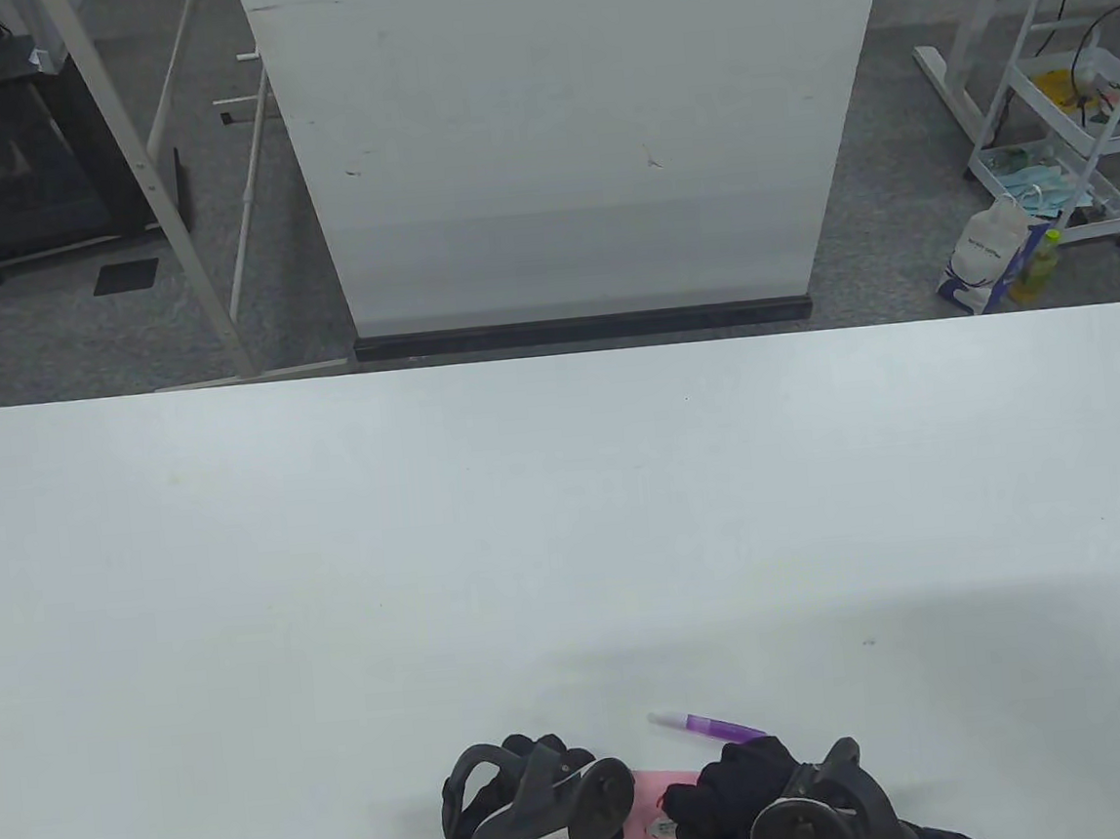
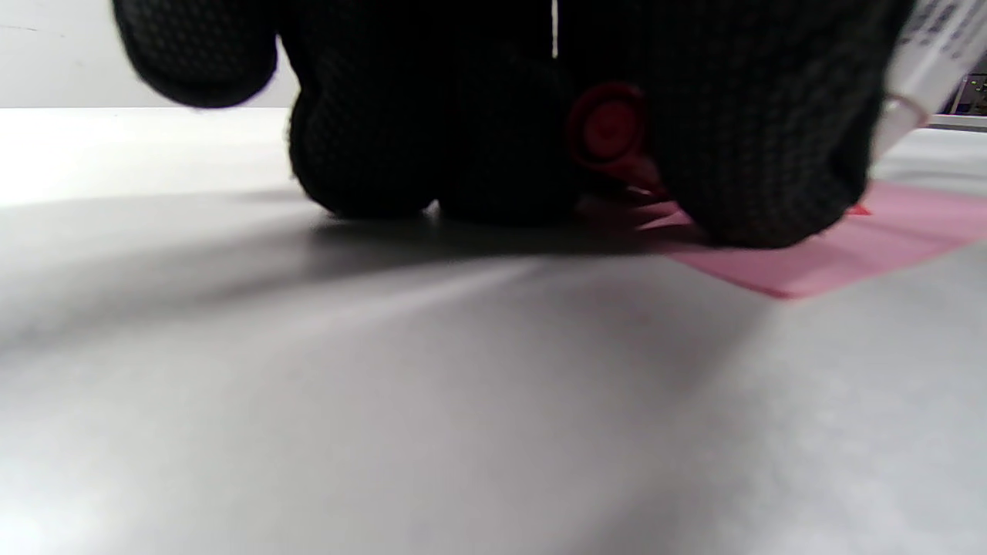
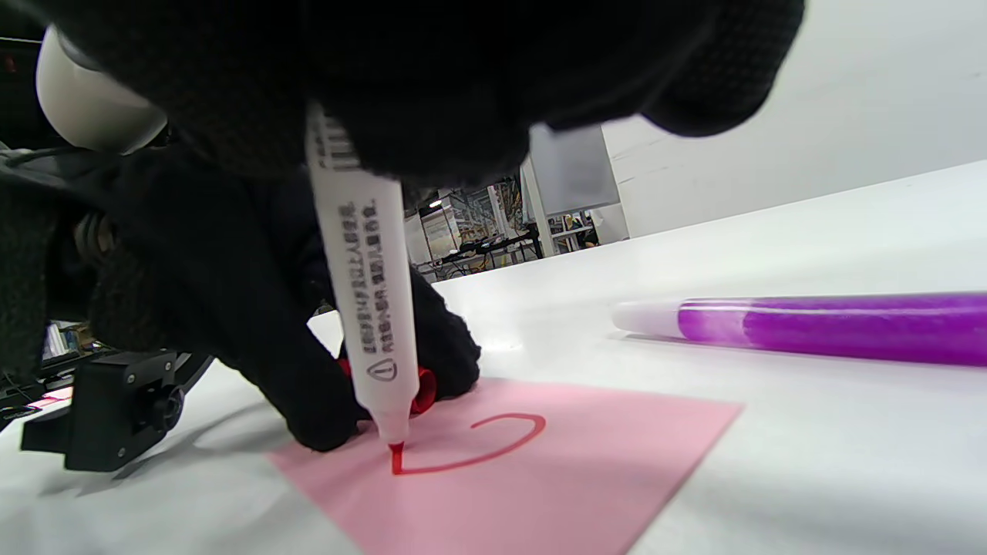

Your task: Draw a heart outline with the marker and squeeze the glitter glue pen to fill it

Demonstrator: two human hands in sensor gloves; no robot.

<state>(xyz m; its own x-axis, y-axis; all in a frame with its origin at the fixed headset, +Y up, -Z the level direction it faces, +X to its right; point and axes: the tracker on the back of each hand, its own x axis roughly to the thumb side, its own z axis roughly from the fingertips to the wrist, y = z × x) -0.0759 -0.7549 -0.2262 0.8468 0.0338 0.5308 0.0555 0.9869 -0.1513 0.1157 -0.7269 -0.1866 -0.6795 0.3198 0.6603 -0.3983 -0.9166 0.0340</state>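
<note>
A pink paper sheet lies at the table's near edge, between both hands. My right hand grips a white marker upright, its red tip touching the paper. A partial red curve, one lobe of a heart, runs from the tip. My left hand rests on the paper's left edge with curled fingers and holds the red marker cap. A purple glitter glue pen lies on the table just beyond the paper, untouched.
The white table stretches far ahead and to both sides. Beyond its far edge stands a white board, with a cart at the right.
</note>
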